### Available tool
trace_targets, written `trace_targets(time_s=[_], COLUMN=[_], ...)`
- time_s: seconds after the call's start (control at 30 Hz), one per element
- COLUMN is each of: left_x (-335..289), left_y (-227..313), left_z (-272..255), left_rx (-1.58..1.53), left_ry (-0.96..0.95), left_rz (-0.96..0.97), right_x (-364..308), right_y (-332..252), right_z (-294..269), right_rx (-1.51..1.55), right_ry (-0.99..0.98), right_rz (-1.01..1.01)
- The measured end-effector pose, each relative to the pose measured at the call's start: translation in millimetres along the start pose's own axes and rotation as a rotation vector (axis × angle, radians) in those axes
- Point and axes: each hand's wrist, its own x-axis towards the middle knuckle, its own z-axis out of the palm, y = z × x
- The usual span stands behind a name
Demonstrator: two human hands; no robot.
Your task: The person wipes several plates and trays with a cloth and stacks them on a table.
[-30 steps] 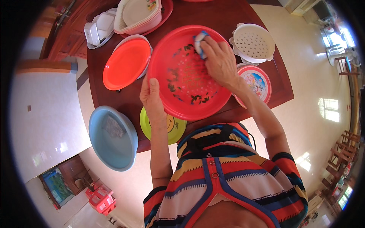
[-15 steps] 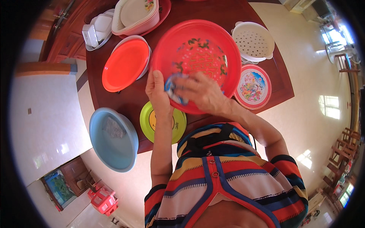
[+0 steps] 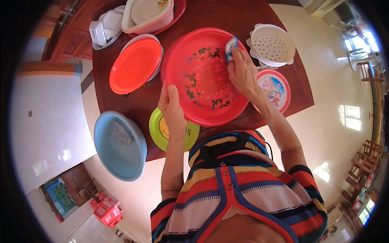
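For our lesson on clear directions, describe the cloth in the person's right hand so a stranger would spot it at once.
At the dark red-brown table, find the large red basin gripped at its left by the left hand. At the basin's upper-right rim, the right hand holds a small bunched cloth. Its white and blue colouring stands out against the red.

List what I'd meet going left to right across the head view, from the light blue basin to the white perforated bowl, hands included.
Light blue basin → left hand → large red basin → right hand → white perforated bowl.
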Motion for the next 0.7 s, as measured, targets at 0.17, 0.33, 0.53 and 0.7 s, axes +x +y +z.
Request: trace_targets(time_s=[0.17, 0.33, 0.53, 0.7], left_x=[-5, 6, 14, 8], left_y=[-16, -12, 8, 21], left_z=[2, -3, -11, -4], left_rx=[0.066, 0.062, 0.01, 0.112], left_ry=[0.049, 0.059, 0.105, 0.048], left_rz=[-0.061, 0.013, 0.176, 0.239], right_x=[19, -13, -51, -54], right_y=[-54, -82, -59, -13], right_z=[-6, -9, -27, -10], right_rx=[0.087, 0.408, 0.398, 0.231], right_ry=[-0.069, -0.325, -0.555, -0.413], right_rz=[-0.225, -0.393, -0.225, 0.152])
